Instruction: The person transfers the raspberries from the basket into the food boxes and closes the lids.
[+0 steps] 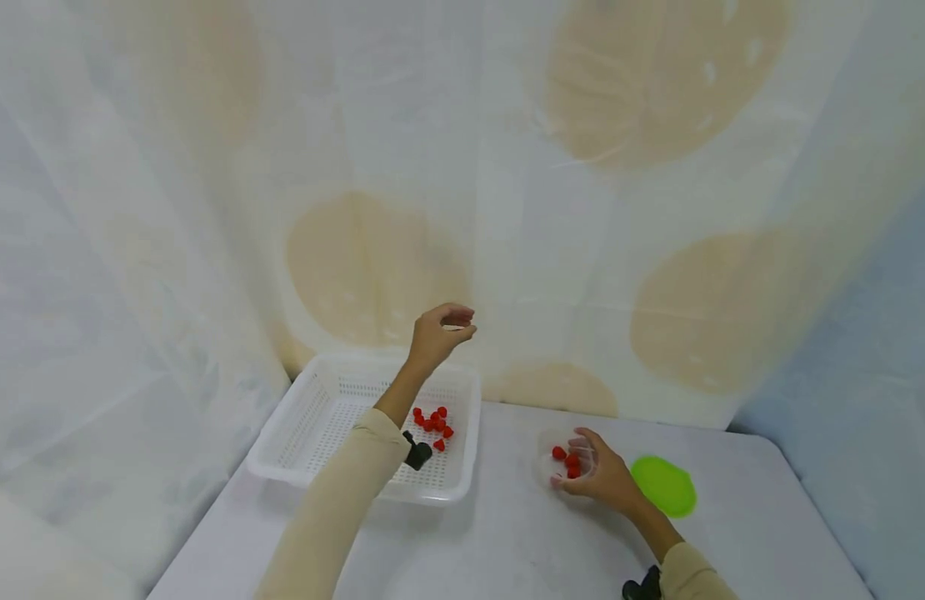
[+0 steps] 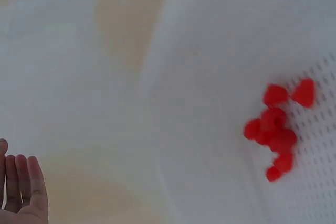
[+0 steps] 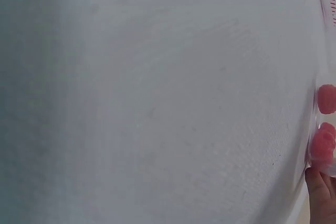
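My left hand [image 1: 453, 323] is raised above the far rim of a white perforated basket [image 1: 307, 402], fingers loosely curled, nothing visible in them. In the left wrist view its fingers [image 2: 23, 184] lie together, bare. Several red berries [image 1: 433, 421] lie in the basket's right part, a tight cluster of red berries [image 2: 276, 128] on the basket's holed floor [image 2: 317, 182]. My right hand [image 1: 592, 472] rests on the table, curled round a small clear cup [image 1: 547, 442] that holds a few red berries [image 1: 567, 462]. The right wrist view shows the cup's berries [image 3: 324, 142] above a fingertip [image 3: 318, 184].
A round green lid [image 1: 663, 485] lies flat just right of my right hand. The grey table [image 1: 507, 533] stands against a pale draped curtain [image 1: 507, 208] with tan circles. The table's right edge runs close past the lid.
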